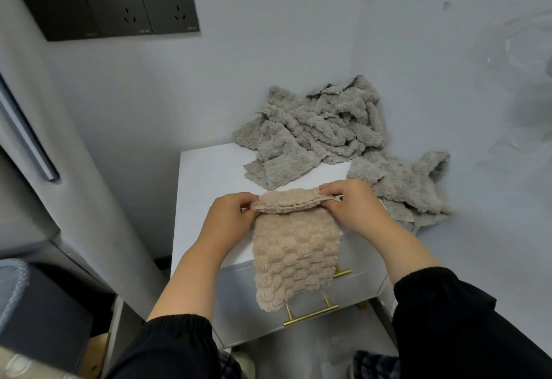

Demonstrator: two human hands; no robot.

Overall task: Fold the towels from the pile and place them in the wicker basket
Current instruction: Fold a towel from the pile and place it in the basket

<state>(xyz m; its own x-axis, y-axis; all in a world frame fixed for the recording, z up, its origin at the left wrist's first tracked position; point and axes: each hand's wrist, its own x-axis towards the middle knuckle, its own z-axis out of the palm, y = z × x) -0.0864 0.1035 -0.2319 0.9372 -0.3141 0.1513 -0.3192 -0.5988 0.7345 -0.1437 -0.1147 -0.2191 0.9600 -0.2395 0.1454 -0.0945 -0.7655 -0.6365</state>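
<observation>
A beige fluffy towel (294, 247) hangs doubled over in front of a white cabinet (206, 175). My left hand (230, 220) pinches its top left corner and my right hand (355, 208) pinches its top right corner, so the upper edges lie together. The towel's lower end dangles over the cabinet's drawer fronts. Behind it, a pile of grey towels (322, 127) is heaped in the corner on the cabinet top, and part of the pile (409, 187) spills over the right edge. No wicker basket is in view.
Brass drawer handles (310, 314) stick out from the cabinet front under the towel. A grey appliance with a long handle (27, 139) stands at the left. Black wall sockets (119, 5) sit high on the wall. A dark box (38, 313) is at the lower left.
</observation>
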